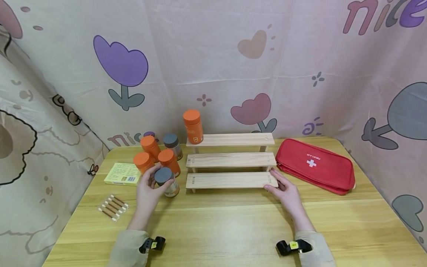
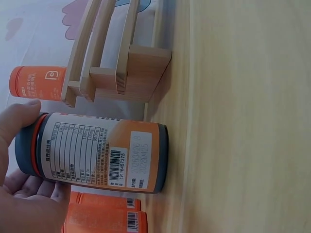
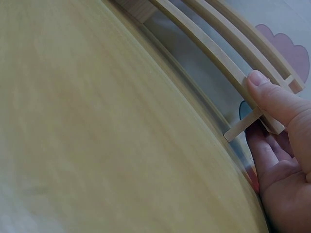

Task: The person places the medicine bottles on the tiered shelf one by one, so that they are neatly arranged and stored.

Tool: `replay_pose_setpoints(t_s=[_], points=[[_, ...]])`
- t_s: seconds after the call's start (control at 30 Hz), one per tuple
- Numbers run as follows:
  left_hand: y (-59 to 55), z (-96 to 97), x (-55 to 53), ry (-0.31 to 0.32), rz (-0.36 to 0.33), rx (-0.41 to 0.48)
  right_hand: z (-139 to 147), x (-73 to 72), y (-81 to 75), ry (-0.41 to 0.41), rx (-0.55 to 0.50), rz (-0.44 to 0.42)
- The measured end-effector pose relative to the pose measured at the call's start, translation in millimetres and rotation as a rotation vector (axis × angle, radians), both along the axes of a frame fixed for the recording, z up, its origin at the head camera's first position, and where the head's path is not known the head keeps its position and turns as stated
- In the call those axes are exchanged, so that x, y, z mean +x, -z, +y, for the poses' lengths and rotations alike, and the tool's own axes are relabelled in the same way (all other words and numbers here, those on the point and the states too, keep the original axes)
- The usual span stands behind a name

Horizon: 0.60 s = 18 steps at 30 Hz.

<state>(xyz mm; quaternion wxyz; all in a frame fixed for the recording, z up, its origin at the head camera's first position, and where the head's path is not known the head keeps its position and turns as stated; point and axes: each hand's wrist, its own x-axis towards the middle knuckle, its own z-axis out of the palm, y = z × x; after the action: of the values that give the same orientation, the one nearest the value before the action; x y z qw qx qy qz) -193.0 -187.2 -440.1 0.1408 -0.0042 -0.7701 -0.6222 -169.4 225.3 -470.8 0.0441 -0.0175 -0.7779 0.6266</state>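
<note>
1. My left hand (image 1: 148, 191) is curled round the top of a grey-lidded jar (image 2: 104, 153) — thumb on one side, fingers on the other, spread only as far as the lid.
2. That jar is left of the wooden rack (image 1: 230, 160), lid up, its long axis near vertical; the barcode side faces my left wrist view. Whether its base touches the table (image 1: 233, 230) I cannot tell.
3. My right hand (image 1: 287, 193) pinches the right end of the rack's lowest shelf. The rack's long axis runs left to right — its steps climb away from me.
4. One orange jar (image 1: 193, 127) stands upright on the top shelf's left end.
5. Three other orange jars (image 1: 169, 160) stand near my left hand.
</note>
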Motion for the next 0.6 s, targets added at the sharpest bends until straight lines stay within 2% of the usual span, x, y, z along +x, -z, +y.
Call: replay_pose_setpoints(t_s=[0.13, 0.4, 0.6], points=[[2.7, -0.3, 0.9, -0.013, 0.012, 0.009, -0.3, 0.3, -0.7, 0.0, -0.004, -0.003], [5.6, 0.0, 3.0, -0.066, 0.003, 0.028, 8.3, -8.9, 24.5, 0.008, 0.001, 0.013], [5.9, 0.5, 3.4, -0.076, 0.036, 0.027, 8.8, -9.6, 26.3, 0.019, 0.002, 0.023]])
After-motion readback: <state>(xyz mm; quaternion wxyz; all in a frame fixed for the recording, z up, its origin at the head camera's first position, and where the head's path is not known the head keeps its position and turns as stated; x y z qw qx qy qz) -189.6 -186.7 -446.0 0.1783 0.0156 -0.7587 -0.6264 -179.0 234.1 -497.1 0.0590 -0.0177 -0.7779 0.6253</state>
